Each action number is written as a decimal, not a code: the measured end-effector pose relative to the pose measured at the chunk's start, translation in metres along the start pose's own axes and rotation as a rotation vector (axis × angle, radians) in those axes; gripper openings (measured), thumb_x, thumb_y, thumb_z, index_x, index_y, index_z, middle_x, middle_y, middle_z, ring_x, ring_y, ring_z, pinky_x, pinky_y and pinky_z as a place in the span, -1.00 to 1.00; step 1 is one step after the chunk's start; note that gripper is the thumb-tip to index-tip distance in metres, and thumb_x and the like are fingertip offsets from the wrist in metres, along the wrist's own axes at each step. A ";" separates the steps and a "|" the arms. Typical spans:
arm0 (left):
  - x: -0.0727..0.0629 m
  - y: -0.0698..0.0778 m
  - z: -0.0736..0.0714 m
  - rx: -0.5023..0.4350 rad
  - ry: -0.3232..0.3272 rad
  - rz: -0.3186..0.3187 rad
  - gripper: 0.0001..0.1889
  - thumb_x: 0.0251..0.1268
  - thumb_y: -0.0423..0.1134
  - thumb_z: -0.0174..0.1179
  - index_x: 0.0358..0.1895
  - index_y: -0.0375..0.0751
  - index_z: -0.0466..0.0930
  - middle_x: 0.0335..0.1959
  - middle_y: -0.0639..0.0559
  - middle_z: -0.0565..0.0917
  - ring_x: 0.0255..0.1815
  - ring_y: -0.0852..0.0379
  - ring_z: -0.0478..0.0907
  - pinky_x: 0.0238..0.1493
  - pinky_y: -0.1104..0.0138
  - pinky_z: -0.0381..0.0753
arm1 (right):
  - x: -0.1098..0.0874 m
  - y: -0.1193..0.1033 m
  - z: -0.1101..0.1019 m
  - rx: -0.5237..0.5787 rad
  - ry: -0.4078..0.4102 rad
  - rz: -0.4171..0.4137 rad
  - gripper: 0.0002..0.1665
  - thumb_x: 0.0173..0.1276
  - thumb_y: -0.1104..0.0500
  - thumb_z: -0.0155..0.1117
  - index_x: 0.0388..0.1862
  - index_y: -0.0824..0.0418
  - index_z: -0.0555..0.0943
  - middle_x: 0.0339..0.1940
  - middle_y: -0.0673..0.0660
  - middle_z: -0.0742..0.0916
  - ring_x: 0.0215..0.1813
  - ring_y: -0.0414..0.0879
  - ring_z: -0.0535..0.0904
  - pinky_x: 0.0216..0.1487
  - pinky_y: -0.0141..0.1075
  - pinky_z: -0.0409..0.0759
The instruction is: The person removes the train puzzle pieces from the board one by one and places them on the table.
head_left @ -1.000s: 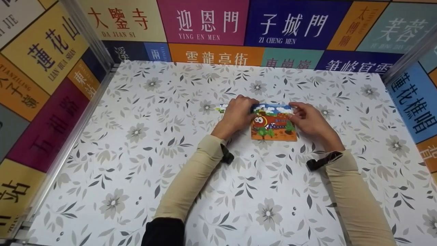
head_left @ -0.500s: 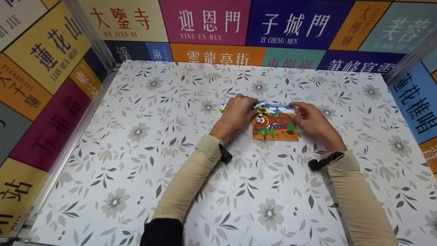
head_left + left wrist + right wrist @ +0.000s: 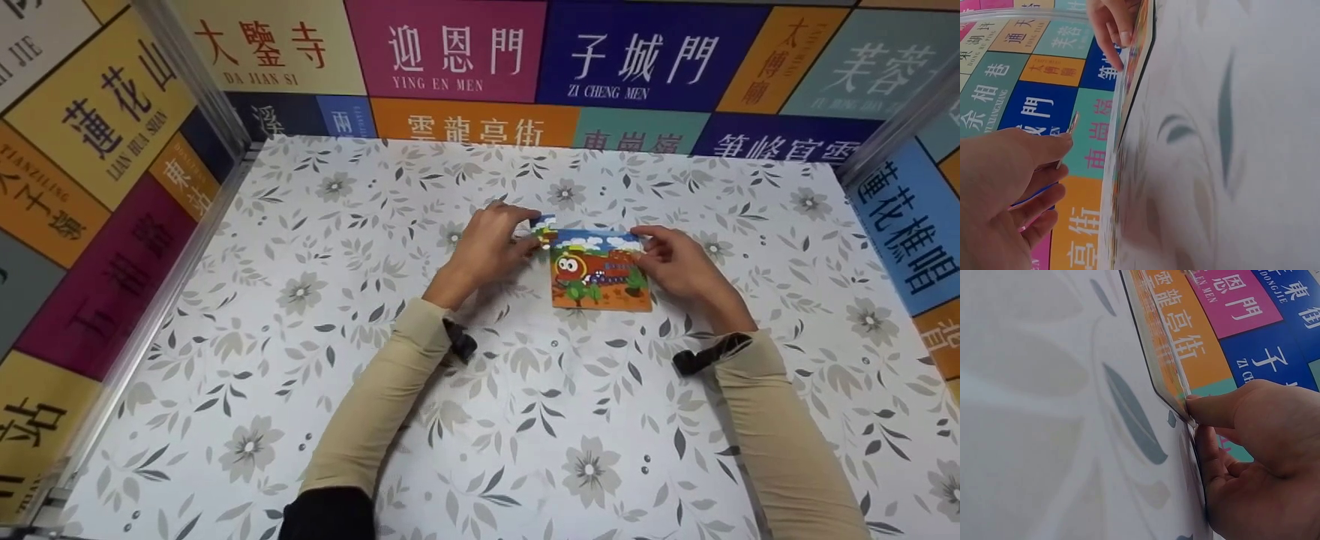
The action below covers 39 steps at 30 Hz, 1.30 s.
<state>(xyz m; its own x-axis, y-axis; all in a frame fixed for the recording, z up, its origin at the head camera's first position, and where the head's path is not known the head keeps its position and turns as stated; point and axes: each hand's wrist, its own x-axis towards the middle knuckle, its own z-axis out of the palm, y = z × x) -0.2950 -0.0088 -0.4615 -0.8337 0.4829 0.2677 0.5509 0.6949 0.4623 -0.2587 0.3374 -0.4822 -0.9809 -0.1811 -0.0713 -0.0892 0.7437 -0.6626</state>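
Observation:
A square picture puzzle (image 3: 604, 281) with a smiling red train, blue sky and orange ground lies on the flowered tabletop. Thumb and forefinger of my left hand (image 3: 489, 244) pinch a small puzzle piece (image 3: 545, 229) with blue, white and brown print, at the puzzle's upper left corner. In the left wrist view this piece (image 3: 1072, 126) shows thin and edge-on, and the other fingers are loosely bent. My right hand (image 3: 675, 259) grips the puzzle's upper right edge. The right wrist view shows its thumb on the board's corner (image 3: 1176, 396) and fingers curled below.
The white tabletop (image 3: 480, 435) with grey leaves and flowers spreads around the puzzle. Colourful panels with Chinese lettering (image 3: 450, 52) stand behind it and at both sides. A black wrist strap sits at each sleeve cuff.
My left hand has shifted left off the puzzle's left edge, bringing the pinched piece into view. A coloured strip left of that hand is out of sight. My right hand stays put.

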 end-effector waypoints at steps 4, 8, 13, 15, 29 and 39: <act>-0.009 -0.013 -0.007 0.005 0.016 0.018 -0.56 0.55 -0.10 0.36 0.38 -0.13 0.70 0.32 -0.02 0.77 0.35 -0.07 0.63 0.43 0.08 0.57 | 0.000 -0.001 0.001 0.014 -0.004 0.001 -0.35 0.66 0.09 0.28 0.65 0.14 0.44 0.16 0.31 0.66 0.14 0.09 0.61 0.13 -0.29 0.52; -0.016 -0.025 -0.012 0.004 0.024 0.011 -0.57 0.55 -0.15 0.35 0.39 -0.14 0.69 0.32 -0.03 0.77 0.35 -0.10 0.64 0.43 0.06 0.58 | 0.001 -0.001 0.002 0.015 0.008 0.007 -0.36 0.66 0.14 0.27 0.64 0.15 0.44 0.14 0.32 0.66 0.15 0.12 0.64 0.19 -0.16 0.56; -0.024 -0.037 -0.019 -0.021 0.015 -0.034 -0.58 0.57 -0.16 0.33 0.41 -0.10 0.68 0.32 -0.03 0.77 0.36 -0.09 0.63 0.46 0.07 0.57 | 0.001 0.001 0.002 0.014 0.007 0.020 -0.37 0.67 0.11 0.27 0.64 0.13 0.45 0.14 0.31 0.66 0.13 0.11 0.63 0.16 -0.18 0.55; -0.028 -0.043 -0.022 -0.040 0.013 -0.052 -0.58 0.57 -0.17 0.33 0.41 -0.10 0.68 0.32 -0.03 0.76 0.37 -0.08 0.62 0.46 0.08 0.56 | 0.002 0.002 0.002 0.011 0.006 0.003 -0.38 0.67 0.11 0.27 0.63 0.15 0.46 0.13 0.31 0.67 0.09 0.06 0.63 0.11 -0.28 0.54; -0.046 -0.077 -0.036 -0.104 -0.005 -0.101 -0.56 0.53 -0.23 0.33 0.42 -0.13 0.67 0.33 -0.07 0.75 0.33 -0.06 0.60 0.46 0.08 0.54 | 0.000 0.002 0.002 0.032 0.019 -0.016 -0.44 0.67 0.09 0.28 0.56 0.13 0.53 0.11 0.28 0.68 0.04 -0.02 0.61 0.01 -0.40 0.51; -0.054 -0.092 -0.041 -0.152 -0.044 -0.164 -0.55 0.49 -0.23 0.38 0.40 -0.08 0.69 0.29 -0.06 0.73 0.31 -0.03 0.59 0.47 0.07 0.52 | 0.000 0.001 0.002 0.042 0.008 0.021 -0.46 0.68 0.10 0.26 0.57 0.07 0.53 0.17 0.31 0.67 0.17 0.13 0.65 0.17 -0.13 0.55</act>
<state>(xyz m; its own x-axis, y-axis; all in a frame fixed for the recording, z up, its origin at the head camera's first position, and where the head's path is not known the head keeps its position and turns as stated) -0.3018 -0.1206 -0.4840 -0.9075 0.3953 0.1424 0.3932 0.6796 0.6193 -0.2585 0.3373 -0.4843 -0.9839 -0.1604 -0.0793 -0.0615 0.7196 -0.6916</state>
